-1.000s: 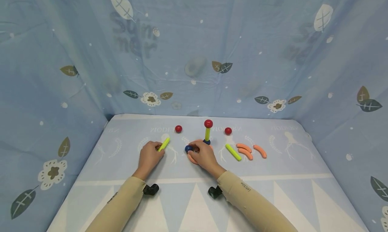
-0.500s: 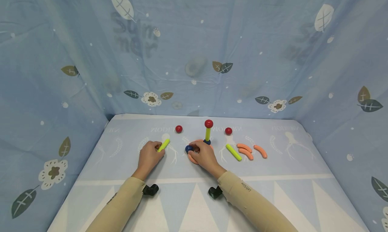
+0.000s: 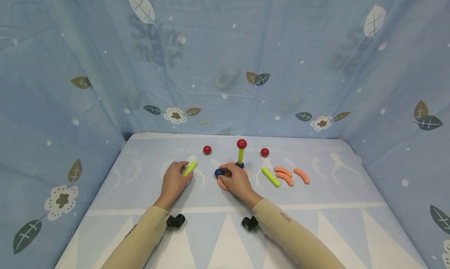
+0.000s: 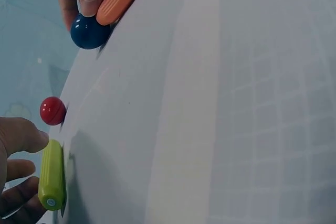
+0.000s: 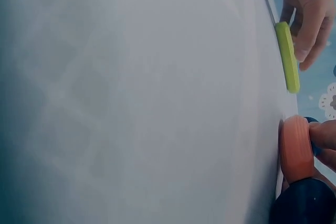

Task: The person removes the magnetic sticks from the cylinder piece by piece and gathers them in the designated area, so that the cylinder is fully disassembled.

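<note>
My left hand is around a lime-green stick lying on the table, thumb and fingers spread apart. In the left wrist view, the thumb tip is close by the stick's upper end; whether it touches is unclear. With the fingertips of my right hand I pinch a dark blue ball, which joins a curved orange piece. Behind that hand, a green stick stands upright on another blue ball, topped by a red ball. The hand partly hides the orange pieces.
Two loose red balls, one on the left and one on the right, lie towards the back. Right of my right hand are a green stick and three curved orange pieces. Patterned blue cloth surrounds the table's back and sides.
My left thumb and fingers have spread wider around the green stick, which stays in place. My right hand keeps its place at the blue ball.
</note>
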Motion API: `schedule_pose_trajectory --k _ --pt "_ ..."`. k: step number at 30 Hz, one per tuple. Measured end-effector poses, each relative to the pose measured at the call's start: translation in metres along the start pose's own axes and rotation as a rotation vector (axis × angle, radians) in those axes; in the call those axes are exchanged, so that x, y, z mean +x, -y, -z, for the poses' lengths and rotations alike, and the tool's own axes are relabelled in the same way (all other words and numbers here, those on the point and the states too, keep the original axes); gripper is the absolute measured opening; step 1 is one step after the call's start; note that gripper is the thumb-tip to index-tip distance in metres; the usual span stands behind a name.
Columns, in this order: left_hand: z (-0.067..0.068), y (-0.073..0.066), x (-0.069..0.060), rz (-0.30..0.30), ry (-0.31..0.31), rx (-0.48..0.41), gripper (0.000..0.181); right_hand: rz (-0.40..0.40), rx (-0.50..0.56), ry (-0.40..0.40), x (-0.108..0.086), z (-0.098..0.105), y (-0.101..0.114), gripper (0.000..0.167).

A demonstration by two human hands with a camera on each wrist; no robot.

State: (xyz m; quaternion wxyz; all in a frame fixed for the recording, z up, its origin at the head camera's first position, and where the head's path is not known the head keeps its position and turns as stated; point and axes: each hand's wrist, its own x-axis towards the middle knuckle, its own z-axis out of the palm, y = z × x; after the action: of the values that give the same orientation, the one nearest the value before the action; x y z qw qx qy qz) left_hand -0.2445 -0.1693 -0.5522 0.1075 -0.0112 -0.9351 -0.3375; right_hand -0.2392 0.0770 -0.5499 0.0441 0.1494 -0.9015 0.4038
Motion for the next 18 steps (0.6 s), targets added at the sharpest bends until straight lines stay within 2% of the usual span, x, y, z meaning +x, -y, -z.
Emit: schedule_pose_trajectory --k 9,18 --pt "-0.005 -0.009 -0.001 -0.081 -0.084 -0.074 0.043 0.022 0.003 0.018 -0.002 0.005 -0.005 0.032" --pt "-0.016 -0.035 -0.002 -0.162 -0.052 -0.145 0.042 0.043 0.01 -0.007 -0.01 0.027 -0.01 0.033"
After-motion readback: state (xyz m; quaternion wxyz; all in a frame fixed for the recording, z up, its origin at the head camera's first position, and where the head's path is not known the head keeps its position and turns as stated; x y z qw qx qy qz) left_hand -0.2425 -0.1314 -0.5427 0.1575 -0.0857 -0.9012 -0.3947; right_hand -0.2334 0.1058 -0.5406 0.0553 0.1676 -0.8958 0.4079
